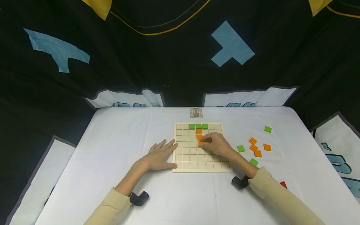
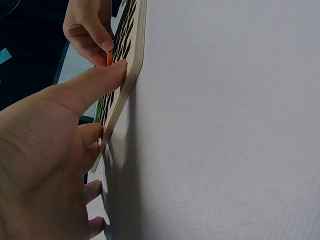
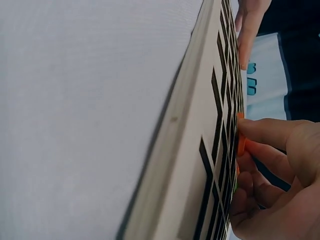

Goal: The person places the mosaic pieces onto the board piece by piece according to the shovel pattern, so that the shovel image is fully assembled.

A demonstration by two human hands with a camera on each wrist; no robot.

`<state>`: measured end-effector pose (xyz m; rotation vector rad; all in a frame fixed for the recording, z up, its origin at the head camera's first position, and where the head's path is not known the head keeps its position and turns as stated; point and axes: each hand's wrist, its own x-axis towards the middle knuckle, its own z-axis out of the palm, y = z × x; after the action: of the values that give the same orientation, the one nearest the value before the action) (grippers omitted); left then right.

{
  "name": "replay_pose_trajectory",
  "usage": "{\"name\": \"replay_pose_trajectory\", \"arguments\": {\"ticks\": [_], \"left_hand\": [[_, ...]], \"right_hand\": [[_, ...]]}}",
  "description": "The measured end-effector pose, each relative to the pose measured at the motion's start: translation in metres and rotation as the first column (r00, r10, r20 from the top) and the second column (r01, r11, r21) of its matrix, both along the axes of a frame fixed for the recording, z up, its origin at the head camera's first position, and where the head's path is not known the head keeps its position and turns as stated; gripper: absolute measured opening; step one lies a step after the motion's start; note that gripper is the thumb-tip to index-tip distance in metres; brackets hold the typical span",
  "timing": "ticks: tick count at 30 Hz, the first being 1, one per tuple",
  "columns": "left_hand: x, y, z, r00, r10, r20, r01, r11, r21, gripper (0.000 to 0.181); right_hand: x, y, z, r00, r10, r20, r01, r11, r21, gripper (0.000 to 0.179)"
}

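A pale wooden grid board (image 1: 187, 156) lies on the white table. Three green tiles (image 1: 198, 126) sit side by side in its top row, and orange tiles (image 1: 199, 131) run downward below the middle one. My right hand (image 1: 217, 144) pinches an orange tile (image 1: 201, 143) between thumb and fingers at the lower end of that column; the right wrist view shows this orange tile (image 3: 241, 142) on edge against the board. With fingers spread, my left hand (image 1: 160, 157) rests at the board's left edge, its thumb (image 2: 107, 80) on the rim.
Right of the board lie several loose orange tiles (image 1: 267, 147) and green tiles (image 1: 268, 129). A red piece (image 1: 283, 184) shows partly behind the right sleeve. Beyond the board's far edge is a small card with a grid picture (image 1: 196, 112). A dark patterned cloth hangs behind the table.
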<state>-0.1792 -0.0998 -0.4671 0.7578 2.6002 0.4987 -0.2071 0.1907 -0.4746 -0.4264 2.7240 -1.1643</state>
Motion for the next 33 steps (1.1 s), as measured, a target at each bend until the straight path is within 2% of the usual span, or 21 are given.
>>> {"name": "replay_pose_trajectory", "arguments": {"ticks": [9,23,33], "left_hand": [[0.000,0.001,0.001,1.000,0.003,0.000,-0.003,1.000,0.007,0.089],[0.001,0.001,0.002,1.000,0.000,0.003,0.000,1.000,0.003,0.089],[0.000,0.001,0.001,1.000,0.000,0.001,0.000,1.000,0.002,0.089]], "right_hand": [[-0.001,-0.006,0.001,1.000,-0.004,-0.030,0.006,0.999,0.047,0.024],[-0.002,-0.007,-0.003,0.999,-0.001,-0.049,0.004,0.998,0.062,0.025],[0.001,0.003,0.003,0.999,-0.031,-0.011,0.032,0.996,0.081,0.025]]}}
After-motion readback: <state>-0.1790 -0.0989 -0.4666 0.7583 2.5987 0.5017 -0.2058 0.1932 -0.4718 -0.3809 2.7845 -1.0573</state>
